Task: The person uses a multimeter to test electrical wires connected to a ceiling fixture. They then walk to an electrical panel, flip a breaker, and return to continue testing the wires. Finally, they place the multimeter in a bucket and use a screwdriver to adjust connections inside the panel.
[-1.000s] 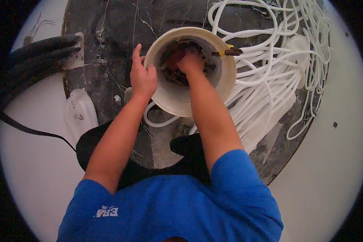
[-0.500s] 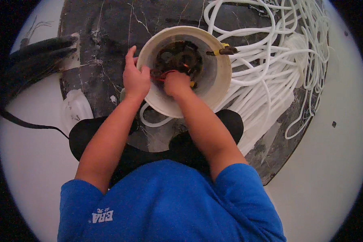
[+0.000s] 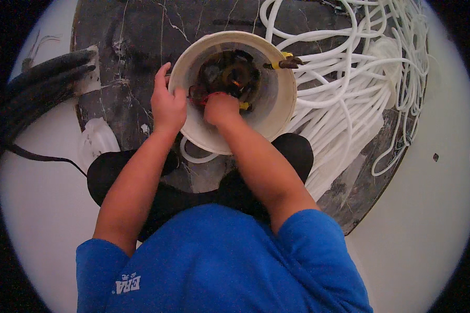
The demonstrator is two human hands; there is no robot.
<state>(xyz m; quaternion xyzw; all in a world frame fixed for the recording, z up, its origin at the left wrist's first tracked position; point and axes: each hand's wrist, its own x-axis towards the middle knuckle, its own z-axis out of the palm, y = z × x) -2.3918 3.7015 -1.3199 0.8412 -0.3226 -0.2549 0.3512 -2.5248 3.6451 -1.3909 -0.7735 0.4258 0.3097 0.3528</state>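
Note:
A whitish round bucket (image 3: 180, 70) stands in front of me with a jumble of dark items (image 3: 227, 73) at its bottom. Against its left rim rests my left hand (image 3: 168, 107), fingers stretched along the outside and thumb apart. My right hand (image 3: 222, 109) reaches down inside, its fingers curled and mostly hidden. Close to those fingers lie a thin red loop (image 3: 210, 96) and a small yellow piece (image 3: 245, 106). Whatever this hand grips is too dark to make out. A tool with a yellow and dark handle (image 3: 283, 63) lies across the right rim.
Long white hose or tubing (image 3: 331, 99) spreads in loops right of the bucket over a dark, worn surface (image 3: 141, 31). Thick black tubes (image 3: 52, 78) come in from the left. A clear plastic bag (image 3: 98, 140) lies near my left knee.
The bucket and both hands appear slightly further left. My right hand has shifted a little within the bucket, showing more of the yellow piece. My left hand keeps its place at the rim.

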